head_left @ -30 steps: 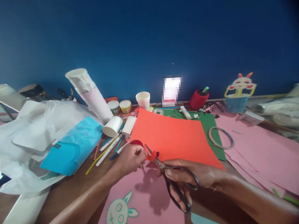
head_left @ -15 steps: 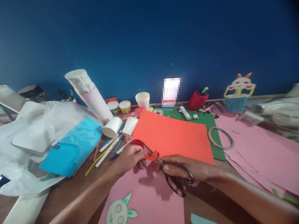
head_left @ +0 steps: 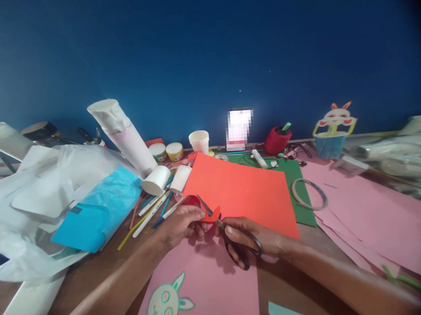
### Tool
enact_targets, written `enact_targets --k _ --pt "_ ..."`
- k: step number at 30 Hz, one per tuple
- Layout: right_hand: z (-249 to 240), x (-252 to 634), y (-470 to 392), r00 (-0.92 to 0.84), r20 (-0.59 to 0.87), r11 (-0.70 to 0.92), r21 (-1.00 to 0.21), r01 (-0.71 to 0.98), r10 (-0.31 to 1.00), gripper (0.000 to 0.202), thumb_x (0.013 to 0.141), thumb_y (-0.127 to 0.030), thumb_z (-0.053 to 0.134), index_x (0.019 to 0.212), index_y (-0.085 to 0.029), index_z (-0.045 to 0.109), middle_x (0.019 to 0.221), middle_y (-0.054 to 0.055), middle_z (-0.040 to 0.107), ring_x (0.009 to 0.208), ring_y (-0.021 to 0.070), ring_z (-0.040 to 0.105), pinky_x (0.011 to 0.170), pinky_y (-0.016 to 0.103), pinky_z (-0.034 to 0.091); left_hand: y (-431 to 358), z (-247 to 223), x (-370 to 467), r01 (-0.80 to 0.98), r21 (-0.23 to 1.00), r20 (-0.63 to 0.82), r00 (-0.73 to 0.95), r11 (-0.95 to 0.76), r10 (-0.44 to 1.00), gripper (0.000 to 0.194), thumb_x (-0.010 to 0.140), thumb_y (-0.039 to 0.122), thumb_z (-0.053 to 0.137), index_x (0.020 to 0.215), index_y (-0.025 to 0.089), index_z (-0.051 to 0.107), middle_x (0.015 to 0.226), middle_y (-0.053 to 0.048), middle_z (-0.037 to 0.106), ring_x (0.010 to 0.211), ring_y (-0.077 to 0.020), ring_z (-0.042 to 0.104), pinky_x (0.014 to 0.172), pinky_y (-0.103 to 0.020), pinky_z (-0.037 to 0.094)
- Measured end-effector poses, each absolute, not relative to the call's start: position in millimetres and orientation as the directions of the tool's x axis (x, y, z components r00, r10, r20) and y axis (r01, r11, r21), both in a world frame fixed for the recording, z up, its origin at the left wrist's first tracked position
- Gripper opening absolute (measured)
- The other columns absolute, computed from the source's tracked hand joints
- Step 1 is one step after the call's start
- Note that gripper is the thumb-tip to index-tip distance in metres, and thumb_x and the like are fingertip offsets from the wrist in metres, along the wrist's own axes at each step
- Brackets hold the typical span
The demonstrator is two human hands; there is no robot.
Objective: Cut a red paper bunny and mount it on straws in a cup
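My left hand (head_left: 186, 221) pinches a small red-orange paper piece (head_left: 211, 218) between thumb and fingers; a curled darker red strip (head_left: 192, 200) rises beside the knuckles. My right hand (head_left: 253, 235) grips black-handled scissors (head_left: 234, 251), fingers through the loops. The scissor blades are parted around the paper piece. Both hands are above a pink sheet (head_left: 218, 290), on which lies a bunny-face cutout (head_left: 165, 306) outlined in green. Behind the hands, a large orange sheet (head_left: 243, 189) rests over a green sheet (head_left: 304, 204).
Left are a plastic bag (head_left: 78, 161) with blue paper (head_left: 99, 207), markers (head_left: 150, 220) and tipped paper cups (head_left: 156, 180). At the back stand a leaning roll (head_left: 131, 143), a stack of cups (head_left: 199, 143) and a bunny-decorated blue cup (head_left: 331, 144). A tape ring (head_left: 309, 194) and pink sheets (head_left: 374, 214) lie right.
The right hand and scissors have shifted slightly left, and the scissor handles have swung closer to the left hand. The paper piece has tilted a little. The whole view has moved slightly.
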State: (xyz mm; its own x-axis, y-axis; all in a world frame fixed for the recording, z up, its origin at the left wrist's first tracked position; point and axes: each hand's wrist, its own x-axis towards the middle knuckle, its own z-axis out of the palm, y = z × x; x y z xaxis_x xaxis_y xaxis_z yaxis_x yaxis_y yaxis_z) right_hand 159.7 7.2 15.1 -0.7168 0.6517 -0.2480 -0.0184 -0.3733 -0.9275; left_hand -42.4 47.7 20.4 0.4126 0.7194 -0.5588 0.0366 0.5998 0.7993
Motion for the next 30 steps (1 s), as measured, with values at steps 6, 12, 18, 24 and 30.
enact_targets --k 6,12,18,24,30 --pt "9.4 155.5 5.2 -0.714 -0.22 -0.37 -0.927 -0.059 0.664 0.041 0.084 -0.054 0.04 0.093 -0.014 0.045 0.055 -0.003 0.052 0.04 0.0064 0.05 0.038 0.015 0.036 48.7 19.5 -43.3 0.033 0.791 -0.565 0.421 0.61 0.709 0.017 0.07 0.029 0.061 0.07 0.013 0.054 0.056 -0.002 0.062 0.043 -0.0117 0.056 0.04 -0.02 0.039" --pt "10.1 153.0 4.0 -0.715 -0.17 -0.327 -0.941 -0.086 0.678 0.039 0.085 -0.053 0.038 0.091 -0.014 0.044 0.052 -0.005 0.051 0.038 0.0054 0.048 0.038 0.015 0.034 49.5 18.1 -44.5 0.02 0.784 -0.567 0.43 0.62 0.703 0.016 0.07 0.027 0.06 0.07 0.013 0.053 0.056 -0.002 0.061 0.042 -0.012 0.056 0.039 -0.02 0.038" --pt "14.6 151.9 4.6 -0.708 -0.172 -0.295 -0.954 -0.054 0.685 0.041 0.084 -0.055 0.038 0.085 -0.015 0.042 0.05 -0.005 0.05 0.035 0.0046 0.045 0.035 0.014 0.029 50.1 17.8 -45.0 0.021 0.789 -0.559 0.441 0.615 0.702 0.018 0.069 0.029 0.061 0.071 0.014 0.053 0.056 -0.002 0.061 0.042 -0.0124 0.056 0.038 -0.02 0.038" --pt "16.2 150.4 3.4 -0.692 -0.176 -0.3 -0.952 -0.062 0.7 0.045 0.082 -0.059 0.037 0.087 -0.015 0.042 0.051 -0.005 0.05 0.036 0.0057 0.047 0.036 0.015 0.032 50.4 18.4 -45.2 0.035 0.791 -0.562 0.437 0.611 0.702 0.019 0.068 0.031 0.062 0.071 0.014 0.053 0.057 -0.002 0.061 0.043 -0.013 0.056 0.035 -0.019 0.035" --pt "15.4 149.8 2.3 -0.679 -0.196 -0.311 -0.949 -0.051 0.708 0.047 0.08 -0.062 0.038 0.087 -0.015 0.042 0.05 -0.004 0.051 0.037 0.0068 0.048 0.036 0.016 0.032 50.6 17.2 -45.9 0.033 0.796 -0.555 0.44 0.605 0.706 0.02 0.067 0.032 0.062 0.071 0.014 0.053 0.057 -0.002 0.061 0.043 -0.0132 0.056 0.035 -0.02 0.037"
